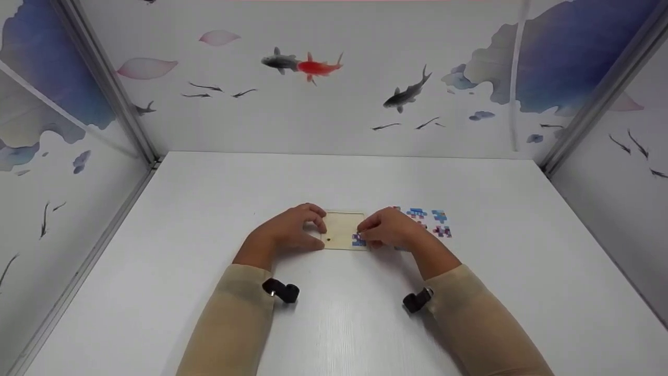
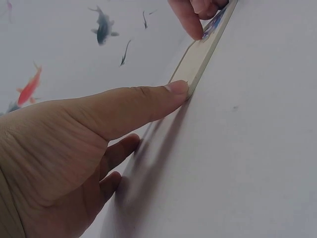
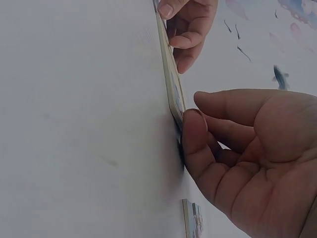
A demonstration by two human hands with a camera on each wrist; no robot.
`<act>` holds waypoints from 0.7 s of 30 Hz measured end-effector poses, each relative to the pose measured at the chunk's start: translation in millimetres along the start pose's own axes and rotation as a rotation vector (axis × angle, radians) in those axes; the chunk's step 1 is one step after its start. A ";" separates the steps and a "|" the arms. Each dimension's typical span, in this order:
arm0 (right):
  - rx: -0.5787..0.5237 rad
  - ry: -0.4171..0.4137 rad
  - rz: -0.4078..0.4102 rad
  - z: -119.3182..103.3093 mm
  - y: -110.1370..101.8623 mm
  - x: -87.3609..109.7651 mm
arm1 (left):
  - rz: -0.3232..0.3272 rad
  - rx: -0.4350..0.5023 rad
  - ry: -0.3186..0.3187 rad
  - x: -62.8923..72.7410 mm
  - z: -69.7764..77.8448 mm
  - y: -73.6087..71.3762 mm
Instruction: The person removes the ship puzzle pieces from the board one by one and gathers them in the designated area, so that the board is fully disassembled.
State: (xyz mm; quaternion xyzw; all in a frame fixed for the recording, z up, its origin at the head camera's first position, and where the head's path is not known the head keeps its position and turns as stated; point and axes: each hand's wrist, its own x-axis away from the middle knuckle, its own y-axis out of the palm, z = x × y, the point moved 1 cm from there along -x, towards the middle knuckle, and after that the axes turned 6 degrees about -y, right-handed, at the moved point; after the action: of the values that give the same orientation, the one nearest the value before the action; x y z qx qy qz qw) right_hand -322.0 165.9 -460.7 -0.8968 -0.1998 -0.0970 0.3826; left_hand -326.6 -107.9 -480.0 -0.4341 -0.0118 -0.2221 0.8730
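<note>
A shallow pale wooden puzzle tray (image 1: 342, 224) lies flat on the table between the hands. My left hand (image 1: 297, 227) holds its left side, the thumb at the near corner and the fingers along the far part of that edge. At the tray's lower right corner is a blue jigsaw piece (image 1: 357, 241). My right hand (image 1: 389, 227) reaches over that side with fingers curled, and pinches at the piece, partly covering it. In the right wrist view the thumb and index finger are close together at the tray's corner.
Several loose jigsaw pieces (image 1: 440, 216) lie to the right of the tray, some hidden under the right hand. They stand on a white table (image 1: 334, 313) enclosed by panels (image 1: 334, 115) printed with fish. A black wrist camera (image 1: 282, 290) sits on each sleeve.
</note>
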 end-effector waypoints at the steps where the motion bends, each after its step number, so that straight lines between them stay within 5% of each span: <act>1: 0.000 -0.002 -0.001 0.2 0.4 0.3 | 0.000 0.000 -0.001 0.4 0.4 -0.2; 21: -0.047 -0.038 0.034 3.0 -2.4 -0.1 | -0.008 -0.001 0.007 2.4 1.5 -0.9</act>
State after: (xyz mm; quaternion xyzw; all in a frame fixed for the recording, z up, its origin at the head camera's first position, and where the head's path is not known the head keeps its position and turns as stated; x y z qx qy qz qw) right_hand -323.0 169.5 -461.3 -0.9105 -0.1895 -0.0780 0.3591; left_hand -324.6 -108.2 -477.9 -0.4337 -0.0104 -0.2270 0.8719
